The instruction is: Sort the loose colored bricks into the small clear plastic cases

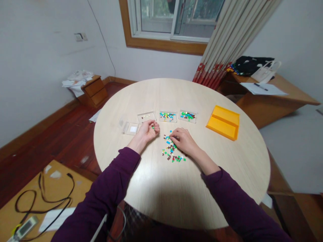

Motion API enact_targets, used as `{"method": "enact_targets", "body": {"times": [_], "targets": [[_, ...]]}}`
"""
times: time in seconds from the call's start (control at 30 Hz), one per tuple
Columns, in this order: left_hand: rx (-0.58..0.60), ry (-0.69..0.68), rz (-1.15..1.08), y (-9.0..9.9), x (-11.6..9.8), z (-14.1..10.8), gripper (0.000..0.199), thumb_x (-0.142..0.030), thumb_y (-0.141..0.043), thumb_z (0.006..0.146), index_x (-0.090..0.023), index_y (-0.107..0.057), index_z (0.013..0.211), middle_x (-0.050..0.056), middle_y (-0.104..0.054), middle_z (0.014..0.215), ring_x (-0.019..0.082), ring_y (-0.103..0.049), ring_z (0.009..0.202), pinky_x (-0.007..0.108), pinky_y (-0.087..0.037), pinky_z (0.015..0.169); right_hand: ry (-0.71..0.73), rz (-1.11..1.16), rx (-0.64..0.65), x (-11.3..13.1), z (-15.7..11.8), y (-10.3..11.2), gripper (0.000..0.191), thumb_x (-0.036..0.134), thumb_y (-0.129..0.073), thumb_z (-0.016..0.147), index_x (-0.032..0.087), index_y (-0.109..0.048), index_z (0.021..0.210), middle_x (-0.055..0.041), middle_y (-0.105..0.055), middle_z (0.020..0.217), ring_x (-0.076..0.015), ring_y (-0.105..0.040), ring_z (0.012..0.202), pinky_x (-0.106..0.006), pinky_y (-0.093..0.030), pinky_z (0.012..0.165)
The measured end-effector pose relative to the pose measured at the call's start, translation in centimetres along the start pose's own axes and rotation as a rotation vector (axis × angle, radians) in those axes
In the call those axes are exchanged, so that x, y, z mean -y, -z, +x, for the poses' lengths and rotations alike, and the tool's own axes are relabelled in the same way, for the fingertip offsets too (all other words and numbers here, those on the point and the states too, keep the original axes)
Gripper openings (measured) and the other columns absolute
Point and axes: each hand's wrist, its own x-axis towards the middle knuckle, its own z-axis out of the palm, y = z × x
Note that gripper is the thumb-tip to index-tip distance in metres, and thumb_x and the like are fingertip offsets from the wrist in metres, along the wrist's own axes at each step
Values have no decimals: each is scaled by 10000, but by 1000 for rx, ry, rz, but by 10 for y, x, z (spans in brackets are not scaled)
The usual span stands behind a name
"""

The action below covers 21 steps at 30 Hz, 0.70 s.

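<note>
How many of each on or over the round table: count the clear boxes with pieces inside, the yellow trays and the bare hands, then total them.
Boxes with pieces: 3 (left box, middle box, right box)
Yellow tray: 1
Hands: 2 (left hand, right hand)
Total: 6

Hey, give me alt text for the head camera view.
Two bare hands work over a round table: the left hand cups small colored pieces, and the right hand reaches into a loose pile of them. Clear plastic boxes stand beyond, with a yellow tray to the right.
</note>
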Motion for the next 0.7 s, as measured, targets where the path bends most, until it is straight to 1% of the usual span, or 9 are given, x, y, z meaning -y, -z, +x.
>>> {"method": "enact_targets", "body": {"times": [0.13, 0.27, 0.4, 0.53, 0.6, 0.7], "targets": [[-5, -94, 25, 5, 2, 6, 243, -99, -361, 884, -162, -460, 672, 3, -462, 518, 107, -487, 439, 199, -479, 454, -25, 4, 3, 2, 1, 0, 112, 151, -577, 841, 172, -676, 792, -65, -669, 837, -196, -573, 838, -338, -381, 788], [-9, -133, 25, 13, 6, 3, 185, -121, -377, 877, -122, -539, 788, 78, -571, 609, 179, -605, 567, 300, -563, 562, 0, 14, -33, 0, 1, -3, 118, 198, -575, 858, 178, -672, 794, -56, -663, 817, -188, -566, 817, -330, -375, 781], [32, -186, 16, 19, 13, -7, 230, -129, -351, 883, -69, -569, 926, 164, -645, 748, 236, -679, 705, 360, -589, 637, 8, 4, -53, 0, 1, -7, 81, 208, -612, 821, 175, -666, 769, -48, -653, 782, -186, -559, 783, -328, -366, 761], [33, -234, -18, 23, 19, -13, 284, -110, -337, 878, -56, -563, 1040, 173, -661, 817, 245, -701, 764, 365, -595, 661, -21, 9, -105, 4, 2, -10, 85, 178, -575, 807, 174, -625, 739, -50, -648, 768, -194, -556, 781, -331, -363, 758], [37, -260, -54, 23, 23, -16, 299, -109, -332, 880, -53, -557, 1068, 172, -663, 829, 242, -703, 773, 359, -596, 662, -66, 31, -172, 6, 3, -10, 89, 183, -542, 815, 179, -600, 748, -59, -652, 786, -205, -561, 795, -345, -368, 775], [60, -294, -100, 21, 31, -18, 306, -126, -326, 887, -51, -550, 1082, 169, -661, 830, 238, -699, 767, 361, -597, 665, -173, 52, -308, 6, 5, -7, 125, 204, -454, 848, 194, -552, 771, -79, -648, 820, -226, -562, 818, -366, -380, 789]]}}
